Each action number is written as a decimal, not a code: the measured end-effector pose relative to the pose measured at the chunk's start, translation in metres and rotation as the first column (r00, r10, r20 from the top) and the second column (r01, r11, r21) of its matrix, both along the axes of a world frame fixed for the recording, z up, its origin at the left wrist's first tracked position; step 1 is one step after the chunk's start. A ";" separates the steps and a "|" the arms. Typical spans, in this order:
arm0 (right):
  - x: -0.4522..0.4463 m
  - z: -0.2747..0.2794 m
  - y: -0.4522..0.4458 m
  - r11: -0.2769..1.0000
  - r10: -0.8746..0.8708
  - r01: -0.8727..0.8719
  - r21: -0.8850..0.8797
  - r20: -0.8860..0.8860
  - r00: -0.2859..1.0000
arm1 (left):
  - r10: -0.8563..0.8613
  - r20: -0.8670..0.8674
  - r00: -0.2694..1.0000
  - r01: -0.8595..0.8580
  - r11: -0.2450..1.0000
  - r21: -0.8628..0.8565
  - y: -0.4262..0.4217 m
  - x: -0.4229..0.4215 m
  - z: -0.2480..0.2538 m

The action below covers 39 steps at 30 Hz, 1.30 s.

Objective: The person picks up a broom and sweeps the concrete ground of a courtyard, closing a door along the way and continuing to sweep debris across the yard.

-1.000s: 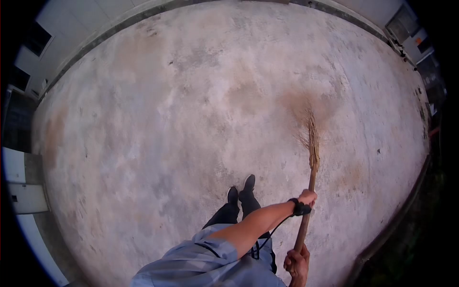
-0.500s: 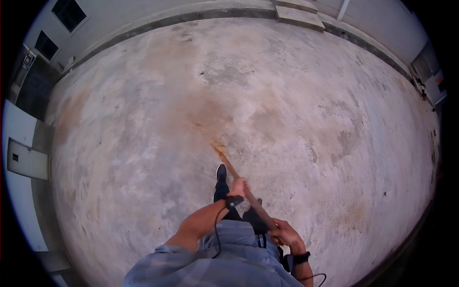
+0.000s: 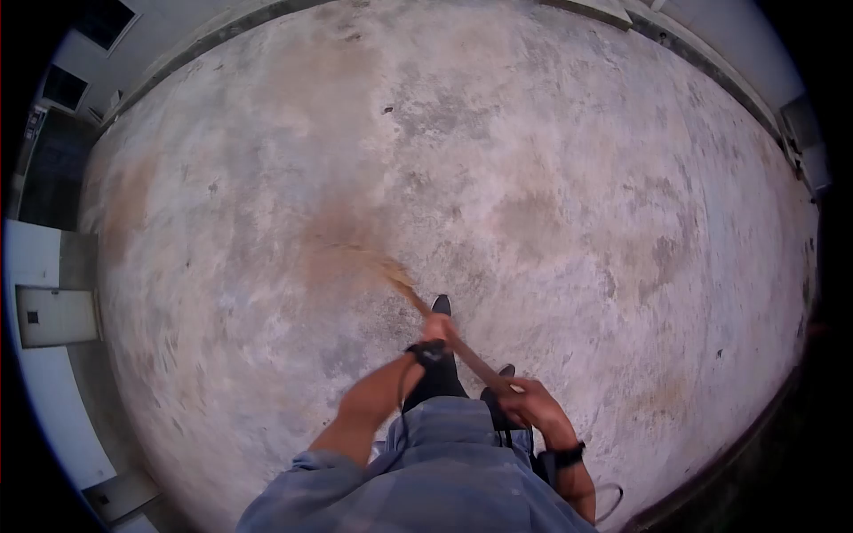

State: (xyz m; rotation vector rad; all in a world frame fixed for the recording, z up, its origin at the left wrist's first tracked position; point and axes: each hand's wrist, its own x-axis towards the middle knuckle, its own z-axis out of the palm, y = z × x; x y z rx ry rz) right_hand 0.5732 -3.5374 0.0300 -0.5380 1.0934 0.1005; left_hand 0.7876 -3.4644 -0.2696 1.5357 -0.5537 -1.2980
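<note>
A broom [image 3: 476, 361] slants from beside my right hip forward and left, its straw-coloured bristles [image 3: 386, 265] down near the concrete and smeared by motion. My left hand [image 3: 437, 328] is closed round the handle partway down, close to the bristle end. Nearer my body, my right hand [image 3: 531, 404] grips the upper end of the handle. Both wrists wear dark bands with cables. Whether the bristle tips touch the ground is too blurred to tell.
Stained concrete ground [image 3: 577, 284] spreads around me. My dark shoe [image 3: 442, 306] is just ahead of the left hand. A pale door [image 3: 59, 317] stands at the left. A raised edge with a step [image 3: 591, 9] runs along the far wall.
The view has tipped downward. My leading foot and left hand sit closer together in view, and the bristles have swung a little toward the left, spreading out. Both hands keep hold of the broom.
</note>
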 end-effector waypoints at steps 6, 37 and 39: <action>-0.104 0.041 0.110 0.810 -0.580 0.583 -0.059 -0.224 0.783 | 0.210 -0.356 0.910 0.073 0.766 0.638 -0.077 -0.196 0.098; 0.290 -0.018 -0.252 0.952 0.299 -0.274 -0.140 0.208 0.932 | 0.693 -0.431 0.578 -0.549 0.720 0.424 -0.272 0.315 0.091; 0.337 -0.021 -0.265 0.929 0.368 -0.363 -0.067 0.245 0.897 | 0.318 -0.174 0.932 -0.321 0.947 0.010 -0.247 0.368 0.060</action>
